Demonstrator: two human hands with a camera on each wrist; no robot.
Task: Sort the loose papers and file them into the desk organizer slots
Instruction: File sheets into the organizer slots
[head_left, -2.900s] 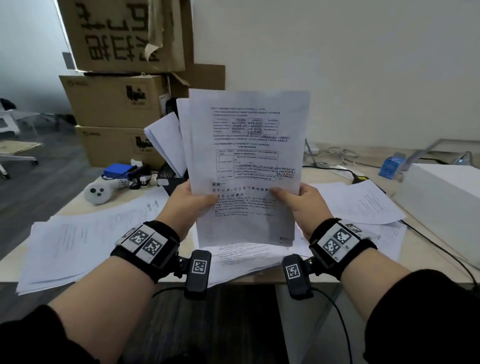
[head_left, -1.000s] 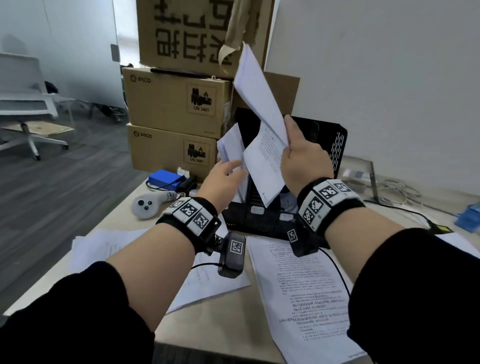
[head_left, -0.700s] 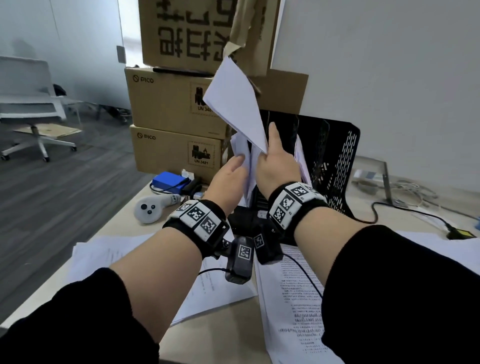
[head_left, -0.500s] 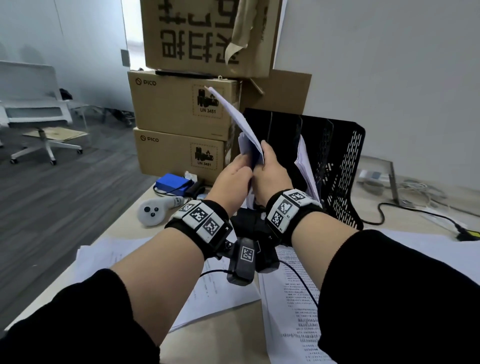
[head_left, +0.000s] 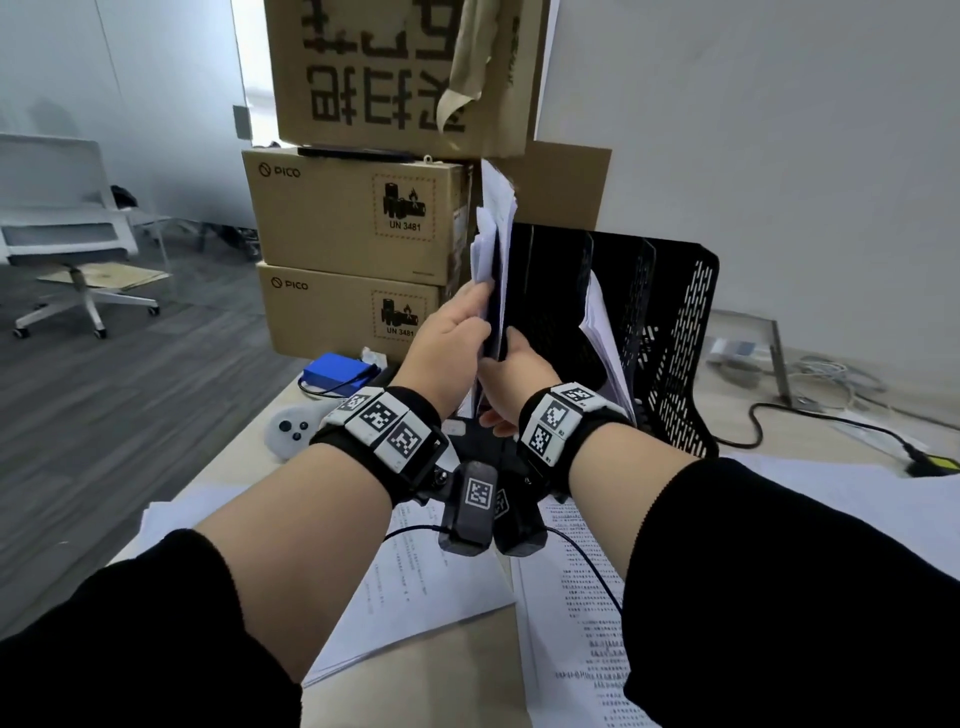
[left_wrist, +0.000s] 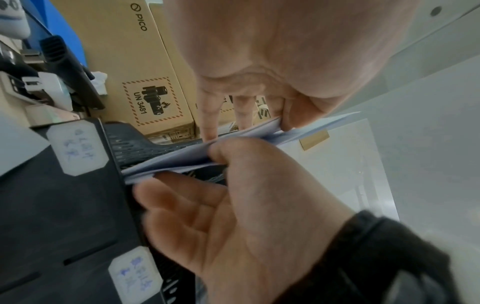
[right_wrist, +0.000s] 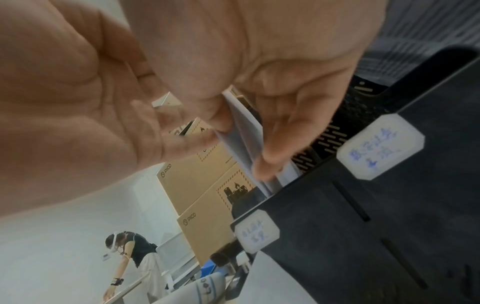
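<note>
Three boxes stand stacked at the far end of the desk, and one more brown box is partly seen behind them. Just right of them stands one black organizer with perforated walls; I count four upright dividers, and in the wrist views two white labels with blue handwriting on its front. One slot toward the right holds some leaning sheets. Loose papers lie on the desk before it, in at least three piles. The sheaf stands on edge in the leftmost slot, its top above the organizer. The left hand pinches the sheaf between thumb and fingers from the left. The right hand grips its lower edge from the right, thumb against the paper. One blue pack and one grey controller lie at the left
</note>
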